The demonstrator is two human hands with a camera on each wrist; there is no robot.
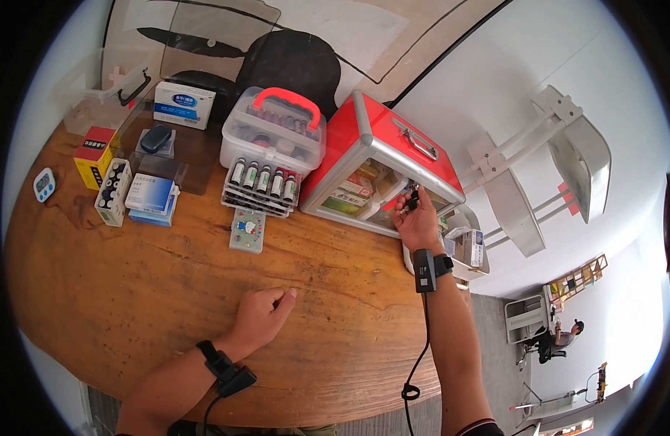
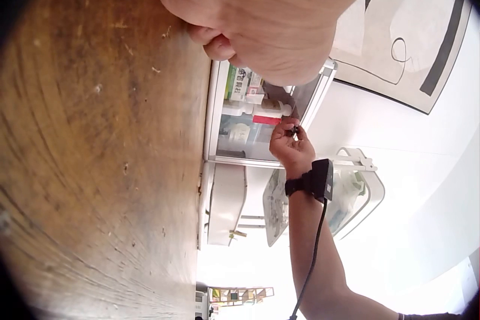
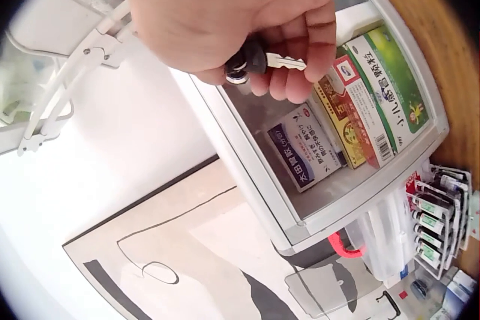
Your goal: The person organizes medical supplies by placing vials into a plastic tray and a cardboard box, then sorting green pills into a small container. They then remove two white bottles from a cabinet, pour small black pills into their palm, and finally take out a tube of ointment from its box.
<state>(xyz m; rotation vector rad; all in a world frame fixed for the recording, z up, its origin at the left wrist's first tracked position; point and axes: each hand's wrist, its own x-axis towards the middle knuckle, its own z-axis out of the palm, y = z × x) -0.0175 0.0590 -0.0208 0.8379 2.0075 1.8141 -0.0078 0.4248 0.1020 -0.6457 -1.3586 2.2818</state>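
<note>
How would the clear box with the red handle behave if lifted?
The clear box looks like hard plastic, so probably stiff. Its red handle sits on top, so it may swing; the small containers inside could shift and rattle.

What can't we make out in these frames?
- Left hand fingertips: curled out of sight in the head view, hidden behind the hand in the left wrist view.
- Any lock where the key is: right hand covers it, head and right wrist views.
- Small bottles' labels: too small, head view.
- Seated person's hands: too small, head view.
</note>
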